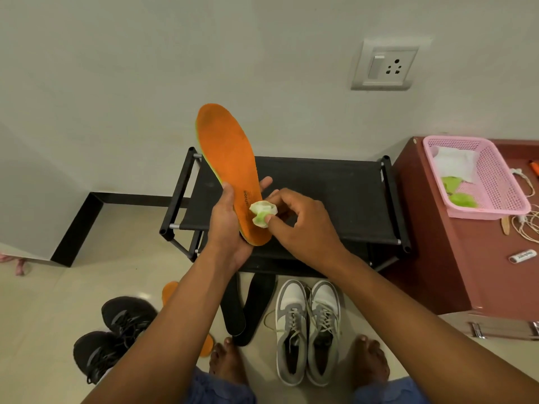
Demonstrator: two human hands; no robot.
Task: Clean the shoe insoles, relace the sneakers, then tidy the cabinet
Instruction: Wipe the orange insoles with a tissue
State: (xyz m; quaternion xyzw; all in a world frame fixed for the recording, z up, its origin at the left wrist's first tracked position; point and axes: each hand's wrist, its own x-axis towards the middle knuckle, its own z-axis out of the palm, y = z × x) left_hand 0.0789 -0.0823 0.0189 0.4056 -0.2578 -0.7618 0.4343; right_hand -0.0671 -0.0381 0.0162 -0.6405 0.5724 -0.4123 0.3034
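Orange insole (230, 167) stands upright above the black shoe rack (335, 193), its heel end clasped in the left hand (226, 225), while the right hand (300, 225) pinches a crumpled white-green wipe (262, 213) against its heel.

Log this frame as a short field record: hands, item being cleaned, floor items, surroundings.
left hand: holds orange insole near heel, toe up
right hand: pinches white-green wipe against insole heel
floor: grey-white sneakers, black sneakers, black insoles, second orange insole
rack: black shoe rack
cabinet: pink basket
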